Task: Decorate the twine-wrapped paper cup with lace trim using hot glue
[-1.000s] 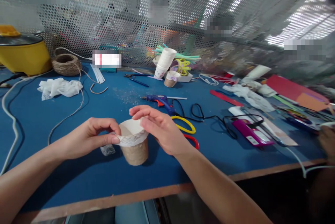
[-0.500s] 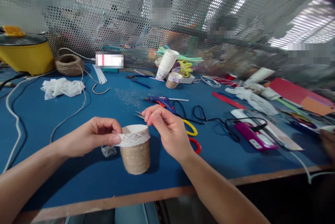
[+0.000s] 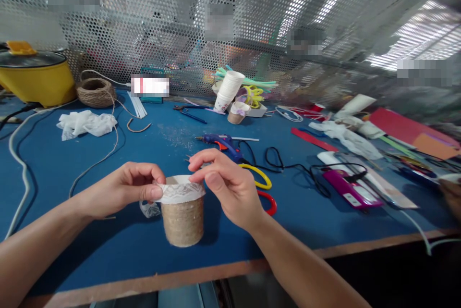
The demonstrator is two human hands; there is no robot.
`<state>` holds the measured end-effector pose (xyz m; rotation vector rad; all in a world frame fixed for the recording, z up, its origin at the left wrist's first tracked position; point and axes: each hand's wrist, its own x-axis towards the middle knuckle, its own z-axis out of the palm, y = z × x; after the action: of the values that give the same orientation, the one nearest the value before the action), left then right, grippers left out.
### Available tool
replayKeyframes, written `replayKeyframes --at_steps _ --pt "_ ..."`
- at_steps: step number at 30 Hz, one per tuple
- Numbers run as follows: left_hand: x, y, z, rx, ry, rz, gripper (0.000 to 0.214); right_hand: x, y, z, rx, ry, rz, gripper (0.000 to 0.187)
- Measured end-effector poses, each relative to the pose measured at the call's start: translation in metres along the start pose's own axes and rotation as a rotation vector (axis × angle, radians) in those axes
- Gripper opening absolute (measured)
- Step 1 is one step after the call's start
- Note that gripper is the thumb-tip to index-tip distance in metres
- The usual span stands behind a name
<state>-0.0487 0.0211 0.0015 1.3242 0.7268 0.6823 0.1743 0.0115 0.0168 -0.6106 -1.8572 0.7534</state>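
Observation:
A paper cup wrapped in twine [image 3: 183, 224] stands upright on the blue table, close to its front edge. White lace trim [image 3: 184, 193] runs around its upper rim. My left hand [image 3: 122, 187] pinches the lace and rim between thumb and fingers at the cup's left side. At the right side, my right hand [image 3: 230, 188] has its fingers spread, with a fingertip at or just inside the rim; whether it presses on it is unclear. A small clear plastic scrap [image 3: 149, 209] lies behind the cup's left. Scissors with yellow and red handles [image 3: 265, 179] lie partly hidden behind my right hand.
A blue glue gun [image 3: 219, 141] lies beyond the cup, its black cord running right to a purple power strip [image 3: 351, 188]. A twine roll [image 3: 95, 92] and yellow electric pot [image 3: 36, 80] stand back left. Stacked paper cups [image 3: 229, 91] lean near a small decorated cup [image 3: 237, 113].
My right hand's fingers have spread from a pinch at the right rim. The cup appears slightly lower and further left in view, my left hand still pinching its rim.

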Motion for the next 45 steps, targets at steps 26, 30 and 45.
replayKeyframes --at_steps 26,30,45 --pt "-0.002 -0.001 -0.002 0.012 -0.026 0.014 0.030 0.011 0.017 -0.003 0.338 0.235 0.565 0.026" --pt "-0.003 0.003 -0.008 0.028 -0.041 0.031 0.027 0.022 0.029 -0.017 0.490 0.389 0.661 0.033" --pt "-0.001 0.008 -0.013 0.079 0.065 0.106 0.028 0.014 0.023 -0.011 0.375 -0.113 0.632 0.070"
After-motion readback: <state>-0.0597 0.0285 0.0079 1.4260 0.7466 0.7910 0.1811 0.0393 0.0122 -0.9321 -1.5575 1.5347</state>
